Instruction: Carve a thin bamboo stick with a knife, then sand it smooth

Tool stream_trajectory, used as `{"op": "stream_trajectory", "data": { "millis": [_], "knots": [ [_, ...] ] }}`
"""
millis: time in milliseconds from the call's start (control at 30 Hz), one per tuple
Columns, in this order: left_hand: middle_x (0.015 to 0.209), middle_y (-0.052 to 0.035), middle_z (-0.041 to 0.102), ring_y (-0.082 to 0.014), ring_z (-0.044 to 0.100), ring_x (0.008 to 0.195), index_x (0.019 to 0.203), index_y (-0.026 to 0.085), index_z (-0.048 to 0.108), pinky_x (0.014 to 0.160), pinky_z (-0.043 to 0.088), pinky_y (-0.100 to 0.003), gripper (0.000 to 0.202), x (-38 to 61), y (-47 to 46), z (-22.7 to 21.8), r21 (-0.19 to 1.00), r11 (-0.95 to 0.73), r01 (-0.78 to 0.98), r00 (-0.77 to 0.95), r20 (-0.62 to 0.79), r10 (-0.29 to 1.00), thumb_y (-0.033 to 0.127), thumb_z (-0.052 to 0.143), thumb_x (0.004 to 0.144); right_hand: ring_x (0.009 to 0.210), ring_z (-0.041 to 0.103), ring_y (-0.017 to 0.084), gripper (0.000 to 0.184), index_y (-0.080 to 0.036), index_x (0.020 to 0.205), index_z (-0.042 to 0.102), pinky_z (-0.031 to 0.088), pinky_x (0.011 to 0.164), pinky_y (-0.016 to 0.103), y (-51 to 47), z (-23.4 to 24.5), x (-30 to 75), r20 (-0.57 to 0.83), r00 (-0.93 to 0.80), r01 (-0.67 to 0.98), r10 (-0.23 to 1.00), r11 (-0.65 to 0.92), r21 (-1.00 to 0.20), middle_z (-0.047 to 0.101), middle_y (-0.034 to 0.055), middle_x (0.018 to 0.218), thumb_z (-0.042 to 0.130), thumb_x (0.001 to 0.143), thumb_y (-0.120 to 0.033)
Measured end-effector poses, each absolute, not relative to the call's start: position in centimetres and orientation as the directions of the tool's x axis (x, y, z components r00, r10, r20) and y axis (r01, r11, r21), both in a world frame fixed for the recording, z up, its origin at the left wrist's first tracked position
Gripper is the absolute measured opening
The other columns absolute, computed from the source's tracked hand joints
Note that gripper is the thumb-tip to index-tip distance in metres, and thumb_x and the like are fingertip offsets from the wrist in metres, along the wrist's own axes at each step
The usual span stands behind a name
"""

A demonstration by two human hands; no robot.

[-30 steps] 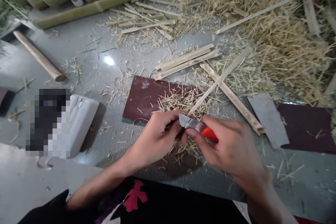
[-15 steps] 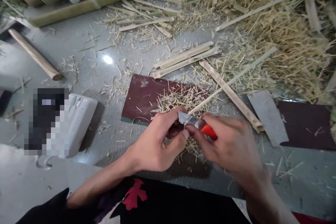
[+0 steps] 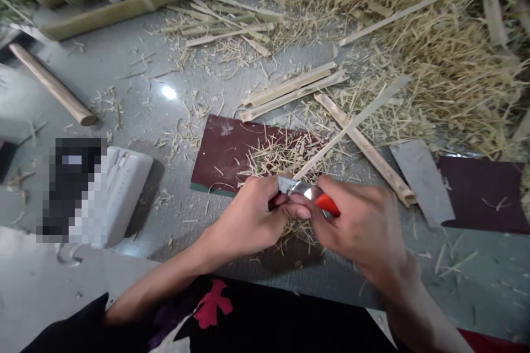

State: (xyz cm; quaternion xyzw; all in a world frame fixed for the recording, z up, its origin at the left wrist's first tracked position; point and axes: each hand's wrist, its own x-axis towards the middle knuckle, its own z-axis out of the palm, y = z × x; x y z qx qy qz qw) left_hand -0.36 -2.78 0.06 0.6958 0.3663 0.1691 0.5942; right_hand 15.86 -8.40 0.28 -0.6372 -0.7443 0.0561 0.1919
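My right hand (image 3: 360,226) is closed round a knife with a red handle (image 3: 328,204), its metal blade (image 3: 296,186) pointing left. My left hand (image 3: 250,218) is closed on the near end of a thin bamboo strip (image 3: 351,121), which slants up and to the right. The blade lies against the strip right at my left fingertips. Fine bamboo shavings (image 3: 285,160) are heaped under both hands, partly on a dark red sheet (image 3: 223,151).
Split bamboo slats (image 3: 290,88) lie beyond the sheet, wide green bamboo pieces (image 3: 124,5) at the back left, a round wooden stick (image 3: 49,85) at left. A white case (image 3: 126,190) sits at left. A grey sheet (image 3: 422,179), another dark sheet (image 3: 484,193) and a big shavings pile (image 3: 447,66) are at right.
Both hands have stayed together over the shavings. The strip's far end has swung slightly, and the knife blade has shifted a little left along it.
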Motion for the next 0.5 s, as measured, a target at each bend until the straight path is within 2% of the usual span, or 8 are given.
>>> {"op": "stream_trajectory", "data": {
  "millis": [100,200,500],
  "knots": [
    [0.054,0.0072,0.032,-0.0068,0.026,0.052,0.057,0.018,0.027,0.047,0.025,-0.021,0.040,-0.38,-2.78,-0.28,0.942,-0.010,0.334,0.663,-0.227,0.714,0.025,0.058,0.081,0.039,0.038,0.008,0.042,-0.019,0.057,0.043,0.018,0.046,0.026,-8.48,0.28,15.83,0.219,-0.101,0.946,0.970,0.163,-0.282,0.046,-0.0041,0.045,0.051,0.084,-0.050],
    [0.054,0.0074,0.032,-0.0066,0.026,0.051,0.058,0.019,0.025,0.046,0.026,-0.021,0.038,-0.47,-2.79,-0.41,0.939,-0.035,0.341,0.664,-0.214,0.716,0.021,0.056,0.080,0.039,0.040,0.008,0.044,-0.019,0.057,0.044,0.017,0.046,0.026,-8.59,0.22,15.72,0.214,-0.091,0.960,0.972,0.143,-0.240,0.048,-0.0034,0.045,0.050,0.084,-0.054],
    [0.054,0.0062,0.038,-0.0069,0.030,0.049,0.063,0.018,0.039,0.046,0.026,-0.022,0.017,-0.63,-3.28,-0.63,0.926,-0.075,0.369,0.624,-0.187,0.759,0.008,0.045,0.075,0.037,0.036,0.009,0.039,-0.020,0.058,0.044,0.018,0.044,0.025,-8.87,0.17,15.41,0.252,-0.066,0.985,0.966,0.104,-0.138,0.048,-0.0044,0.045,0.057,0.079,-0.050]
  ]
}}
